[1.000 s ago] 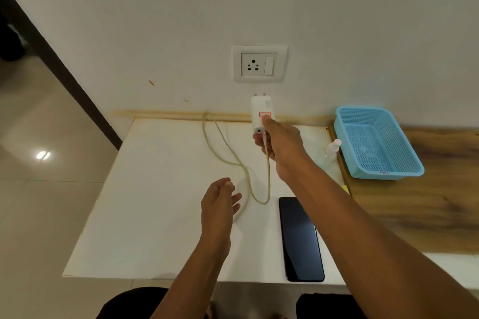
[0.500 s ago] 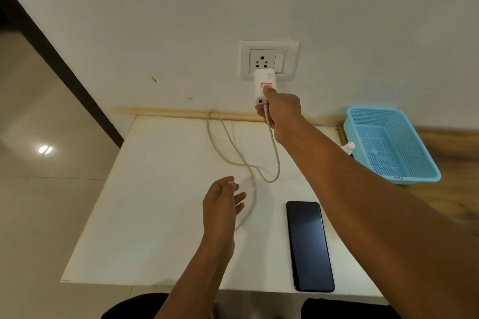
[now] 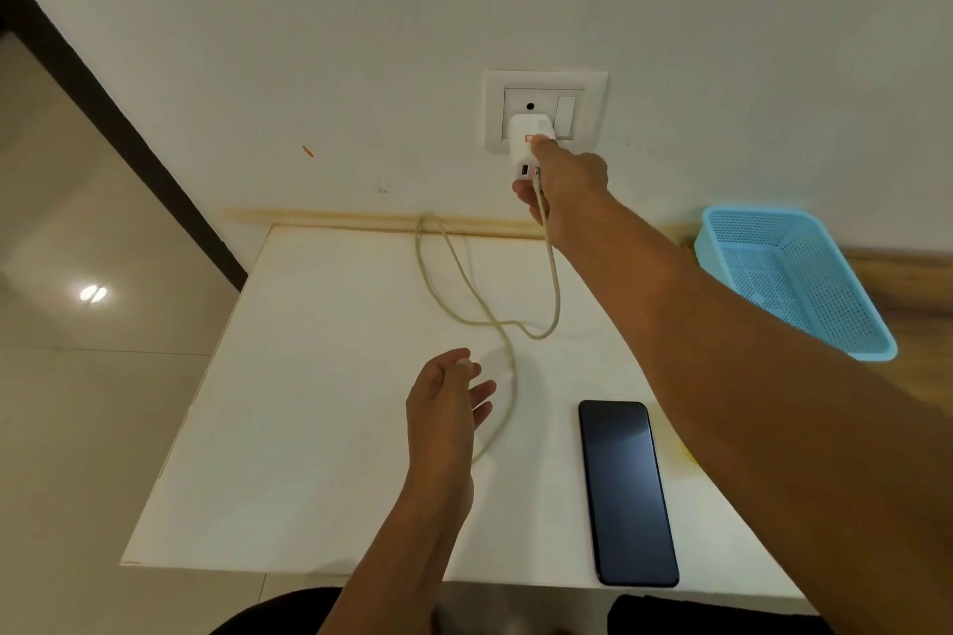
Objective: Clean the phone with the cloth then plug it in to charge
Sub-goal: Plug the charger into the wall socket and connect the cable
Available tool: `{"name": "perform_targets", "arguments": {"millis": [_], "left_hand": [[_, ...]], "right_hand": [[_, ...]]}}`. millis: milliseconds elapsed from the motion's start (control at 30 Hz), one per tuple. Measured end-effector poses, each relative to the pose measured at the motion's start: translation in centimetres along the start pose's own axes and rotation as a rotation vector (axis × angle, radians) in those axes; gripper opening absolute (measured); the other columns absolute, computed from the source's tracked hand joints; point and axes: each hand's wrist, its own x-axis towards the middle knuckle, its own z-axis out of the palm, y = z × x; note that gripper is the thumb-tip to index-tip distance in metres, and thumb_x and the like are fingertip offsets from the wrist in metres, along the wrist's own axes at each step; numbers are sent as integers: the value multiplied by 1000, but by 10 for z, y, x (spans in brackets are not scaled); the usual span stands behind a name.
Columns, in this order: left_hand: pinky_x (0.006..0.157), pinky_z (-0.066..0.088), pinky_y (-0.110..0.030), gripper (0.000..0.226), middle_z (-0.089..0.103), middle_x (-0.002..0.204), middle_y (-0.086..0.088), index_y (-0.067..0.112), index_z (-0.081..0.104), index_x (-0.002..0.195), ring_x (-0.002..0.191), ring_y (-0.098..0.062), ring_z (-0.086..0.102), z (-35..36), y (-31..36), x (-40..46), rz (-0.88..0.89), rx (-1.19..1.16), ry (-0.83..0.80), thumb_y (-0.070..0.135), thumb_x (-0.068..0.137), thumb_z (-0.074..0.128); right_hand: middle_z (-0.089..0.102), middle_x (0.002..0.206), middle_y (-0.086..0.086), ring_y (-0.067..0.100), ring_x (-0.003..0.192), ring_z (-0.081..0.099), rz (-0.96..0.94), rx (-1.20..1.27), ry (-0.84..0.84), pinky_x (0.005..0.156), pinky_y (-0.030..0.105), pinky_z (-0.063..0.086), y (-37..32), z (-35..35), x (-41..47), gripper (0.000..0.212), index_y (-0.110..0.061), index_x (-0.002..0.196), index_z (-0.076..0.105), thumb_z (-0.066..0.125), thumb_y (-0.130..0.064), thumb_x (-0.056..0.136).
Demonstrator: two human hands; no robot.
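Observation:
A black phone (image 3: 626, 492) lies flat, screen up, near the front edge of the white table (image 3: 309, 428). My right hand (image 3: 564, 183) grips a white charger adapter (image 3: 526, 142) and holds it against the wall socket (image 3: 544, 111). The charger's beige cable (image 3: 464, 284) loops down over the table and passes under my left hand (image 3: 446, 407). That hand hovers over the table with its fingers apart and holds nothing. No cloth is in view.
A light blue plastic basket (image 3: 794, 284) sits on a wooden surface (image 3: 918, 284) right of the table. The white wall stands directly behind the table. Tiled floor (image 3: 77, 325) lies to the left.
My right hand has lifted the charger adapter from above the table up to the wall socket. The cable has been pulled upward with it. My left hand has stayed where it was.

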Motion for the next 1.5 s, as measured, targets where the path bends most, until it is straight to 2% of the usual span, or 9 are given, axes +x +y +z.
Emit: {"name": "perform_targets", "arguments": {"millis": [400,533,633,733,833,1033,1167,1333,1500], "left_hand": [[80,54,-32,17,67,108,-7,19,64,103,93,-22,70,-9,-2,-1,-15,-6,37,17,97,49],[82,54,-34,17,67,108,-7,20,64,102,93,-22,70,-9,3,-4,11,3,32,15,97,49],[83,54,-34,18,67,106,-5,21,64,102,93,-21,69,-9,6,-5,36,30,27,15,96,48],[82,53,-32,19,66,105,0,21,63,104,92,-16,68,-9,4,-4,63,92,39,16,96,48],[72,45,-18,22,62,100,16,24,60,113,86,1,60,-14,-5,0,187,455,105,22,95,47],[79,46,-28,23,63,112,-2,22,64,111,90,-14,58,-37,-24,5,358,1038,118,27,92,53],[77,45,-27,21,64,109,1,24,64,108,86,-12,56,-47,-29,1,347,1209,86,31,92,53],[75,44,-27,18,63,105,2,24,64,105,82,-12,56,-48,-27,-7,335,1205,53,29,92,53],[78,47,-29,14,62,100,3,24,65,100,83,-12,58,-41,-27,-15,353,1149,46,25,93,53]], "right_hand": [[63,99,11,16,60,60,16,20,-8,51,20,47,2,6,5,35,-6,113,53,63,-28,86],[62,98,12,17,64,60,42,19,-74,39,14,45,-3,0,0,35,-4,113,54,61,-27,87],[62,85,9,16,59,59,46,-9,-127,38,13,44,-6,-6,-2,33,-6,103,56,56,-37,90],[62,77,6,17,64,58,39,-98,-116,55,24,46,-8,-12,-3,37,-14,82,56,43,-46,93],[61,79,6,16,65,56,22,-146,-93,64,28,44,-2,-22,-5,38,-15,88,56,34,-45,95],[65,89,8,17,78,61,12,-265,-28,76,32,47,37,-56,-21,38,-13,106,54,34,-44,95],[68,98,9,26,93,63,-96,-575,-16,87,40,50,82,-97,-46,30,-13,101,60,47,-38,90],[62,92,4,26,89,59,-85,-1231,34,68,29,41,149,-165,-101,33,-12,93,57,54,-44,86],[54,107,4,22,97,59,59,-1368,59,67,28,42,180,-177,-130,59,-15,110,46,58,-63,77]]}}
